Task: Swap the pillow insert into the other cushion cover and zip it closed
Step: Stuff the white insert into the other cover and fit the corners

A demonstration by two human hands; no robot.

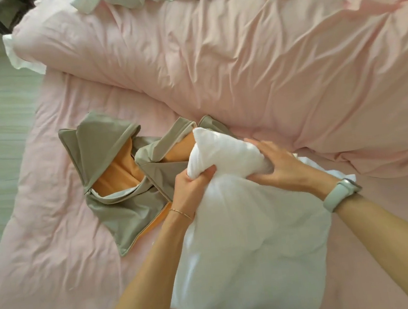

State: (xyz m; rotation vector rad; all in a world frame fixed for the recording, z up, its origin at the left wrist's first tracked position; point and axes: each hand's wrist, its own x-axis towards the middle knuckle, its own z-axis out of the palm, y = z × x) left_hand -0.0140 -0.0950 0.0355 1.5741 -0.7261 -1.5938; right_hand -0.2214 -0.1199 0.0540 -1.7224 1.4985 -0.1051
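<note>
White pillow insert [243, 213] is squeezed at its far end on a pink bed [55, 249], gripped by the left hand [191, 189] and right hand [276, 163], beside an unzipped taupe cushion cover [115, 191].

The pillow insert [245, 226] runs off the bottom edge and hides the right hand's fingers [271, 169].
</note>
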